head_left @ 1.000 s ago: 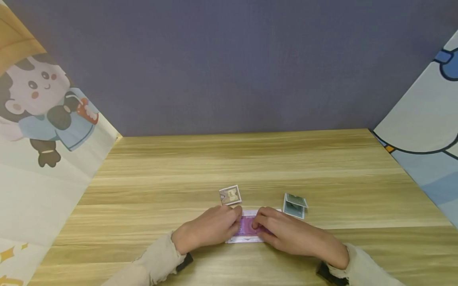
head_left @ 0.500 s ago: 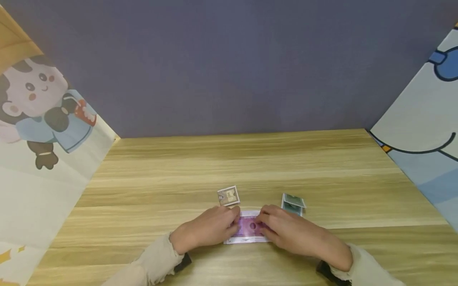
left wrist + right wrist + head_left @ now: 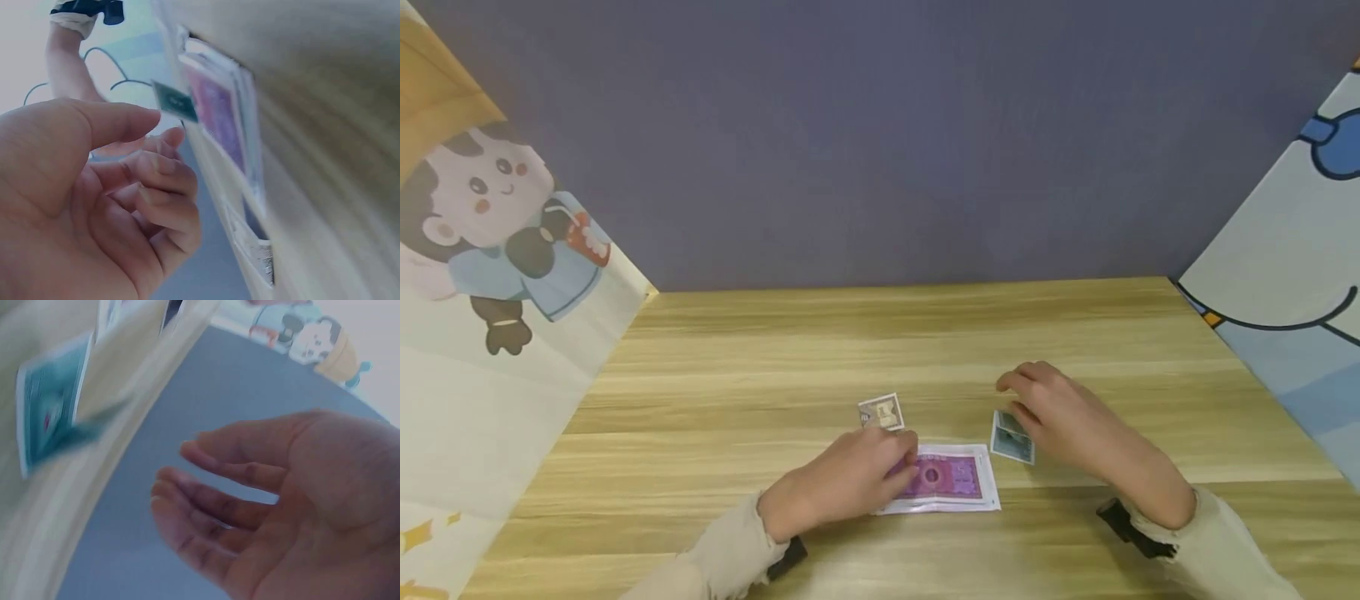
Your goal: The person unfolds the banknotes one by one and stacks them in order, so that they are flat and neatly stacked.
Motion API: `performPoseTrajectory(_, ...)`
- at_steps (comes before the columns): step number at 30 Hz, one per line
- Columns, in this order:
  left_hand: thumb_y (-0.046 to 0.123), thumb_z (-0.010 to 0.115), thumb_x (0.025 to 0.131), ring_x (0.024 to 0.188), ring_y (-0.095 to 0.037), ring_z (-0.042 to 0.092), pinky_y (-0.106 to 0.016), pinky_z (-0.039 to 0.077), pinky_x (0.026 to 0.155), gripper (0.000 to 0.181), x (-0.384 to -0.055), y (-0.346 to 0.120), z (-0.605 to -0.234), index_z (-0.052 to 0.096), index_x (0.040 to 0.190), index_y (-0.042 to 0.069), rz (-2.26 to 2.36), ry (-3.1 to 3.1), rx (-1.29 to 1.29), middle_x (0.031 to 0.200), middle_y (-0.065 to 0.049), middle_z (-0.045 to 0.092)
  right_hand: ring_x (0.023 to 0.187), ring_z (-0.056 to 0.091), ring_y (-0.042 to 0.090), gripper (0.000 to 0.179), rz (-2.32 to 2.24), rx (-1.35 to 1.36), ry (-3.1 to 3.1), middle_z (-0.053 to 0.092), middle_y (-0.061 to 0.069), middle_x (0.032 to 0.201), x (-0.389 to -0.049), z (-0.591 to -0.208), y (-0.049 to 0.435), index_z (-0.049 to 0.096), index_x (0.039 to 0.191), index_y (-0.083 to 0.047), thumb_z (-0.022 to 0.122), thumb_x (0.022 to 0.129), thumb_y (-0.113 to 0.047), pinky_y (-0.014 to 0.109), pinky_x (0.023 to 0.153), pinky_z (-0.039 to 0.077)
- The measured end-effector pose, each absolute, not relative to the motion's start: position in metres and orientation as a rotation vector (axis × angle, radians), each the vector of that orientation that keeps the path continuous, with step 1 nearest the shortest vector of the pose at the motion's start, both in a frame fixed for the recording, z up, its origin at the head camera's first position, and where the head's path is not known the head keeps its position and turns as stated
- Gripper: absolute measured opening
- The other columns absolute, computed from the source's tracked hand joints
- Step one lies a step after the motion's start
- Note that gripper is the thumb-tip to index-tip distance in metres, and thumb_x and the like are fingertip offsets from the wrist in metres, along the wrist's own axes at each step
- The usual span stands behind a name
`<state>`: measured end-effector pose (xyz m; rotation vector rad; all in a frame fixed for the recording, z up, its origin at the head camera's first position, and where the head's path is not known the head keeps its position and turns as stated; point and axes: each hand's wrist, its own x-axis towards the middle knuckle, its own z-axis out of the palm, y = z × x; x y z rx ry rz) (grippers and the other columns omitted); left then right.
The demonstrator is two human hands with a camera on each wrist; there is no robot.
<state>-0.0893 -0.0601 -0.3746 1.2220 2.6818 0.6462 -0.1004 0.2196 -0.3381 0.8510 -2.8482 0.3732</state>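
A purple printed note (image 3: 955, 477) with white borders lies flat near the front of the table, apparently on top of other white-edged sheets. My left hand (image 3: 842, 475) hovers over its left end, covering that part in the head view. In the left wrist view, nothing sits between the loosely curled fingers (image 3: 165, 206) and the thumb. My right hand (image 3: 1063, 417) is raised beside a folded green note (image 3: 1013, 448), whose upper flap stands up a little. The right wrist view shows a gap between thumb and fingers, with nothing held.
A small folded brown note (image 3: 882, 412) lies just behind my left hand. The wooden table (image 3: 760, 350) meets a dark grey-blue panel (image 3: 910, 150) at the back. Cartoon-printed panels (image 3: 512, 225) stand at both sides.
My right hand has left the purple note and moved right and away from me, to the green folded note. The purple note's right end is uncovered. My left hand has barely moved.
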Motion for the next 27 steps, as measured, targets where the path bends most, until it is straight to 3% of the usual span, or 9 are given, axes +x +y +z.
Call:
performPoseTrajectory(7, 0.018, 0.063, 0.098, 0.051, 0.002, 0.043, -0.013, 0.038, 0.043, 0.007, -0.098, -0.04, -0.368, 0.064, 0.095, 0.012, 0.723, 2.654, 1.292, 0.07, 0.012, 0.054, 0.087, 0.063, 0.031, 0.031, 0.263, 0.828, -2.948, 0.065, 0.014, 0.096, -0.107, -0.348, 0.231, 0.067, 0.109, 0.001, 0.078, 0.079, 0.001, 0.036, 0.065, 0.055)
performPoseTrajectory(9, 0.019, 0.062, 0.098, 0.065, 0.001, 0.055, -0.012, 0.047, 0.057, 0.01, -0.1, -0.03, -0.368, 0.066, 0.102, 0.011, 0.673, 2.668, 1.368, 0.084, 0.009, 0.062, 0.092, 0.062, 0.031, 0.034, 0.261, 0.817, -3.04, 0.065, 0.014, 0.101, -0.107, -0.351, 0.23, 0.066, 0.112, -0.002, 0.08, 0.08, -0.004, 0.039, 0.07, 0.056)
performPoseTrajectory(11, 0.021, 0.061, 0.098, 0.088, -0.005, 0.063, -0.016, 0.053, 0.079, 0.018, -0.101, -0.017, -0.369, 0.066, 0.111, 0.01, 0.577, 2.688, 1.449, 0.102, 0.003, 0.066, 0.095, 0.062, 0.03, 0.037, 0.274, 0.798, -3.138, 0.064, 0.013, 0.104, -0.108, -0.355, 0.229, 0.065, 0.114, -0.004, 0.081, 0.081, -0.009, 0.041, 0.074, 0.055)
performPoseTrajectory(14, 0.024, 0.06, 0.099, 0.122, -0.018, 0.057, -0.033, 0.045, 0.107, 0.032, -0.101, 0.001, -0.373, 0.063, 0.126, 0.007, 0.389, 2.682, 1.555, 0.129, -0.006, 0.063, 0.098, 0.06, 0.028, 0.039, 0.314, 0.766, -3.24, 0.061, 0.01, 0.107, -0.108, -0.36, 0.229, 0.064, 0.115, -0.006, 0.081, 0.081, -0.011, 0.044, 0.078, 0.054)
performPoseTrajectory(17, 0.026, 0.057, 0.101, 0.131, -0.022, 0.051, -0.041, 0.044, 0.108, 0.039, -0.097, 0.015, -0.376, 0.058, 0.134, 0.006, 0.252, 2.638, 1.571, 0.139, -0.007, 0.057, 0.093, 0.059, 0.025, 0.034, 0.369, 0.786, -3.251, 0.06, 0.008, 0.102, -0.111, -0.365, 0.23, 0.063, 0.111, -0.006, 0.08, 0.082, -0.007, 0.041, 0.076, 0.053)
performPoseTrajectory(22, 0.031, 0.057, 0.101, 0.125, -0.018, 0.054, -0.037, 0.05, 0.097, 0.038, -0.09, 0.026, -0.381, 0.059, 0.133, 0.011, 0.109, 2.631, 1.557, 0.138, -0.002, 0.059, 0.088, 0.055, 0.021, 0.029, 0.417, 0.764, -3.315, 0.057, 0.005, 0.097, -0.114, -0.364, 0.232, 0.061, 0.109, -0.006, 0.076, 0.084, -0.005, 0.038, 0.073, 0.049)
performPoseTrajectory(27, 0.031, 0.059, 0.099, 0.125, -0.017, 0.054, -0.036, 0.049, 0.097, 0.035, -0.088, 0.029, -0.381, 0.062, 0.13, 0.013, 0.062, 2.644, 1.588, 0.136, 0.0, 0.06, 0.084, 0.052, 0.017, 0.022, 0.464, 0.803, -3.337, 0.056, 0.0, 0.093, -0.114, -0.361, 0.238, 0.064, 0.105, -0.007, 0.075, 0.086, -0.007, 0.034, 0.07, 0.045)
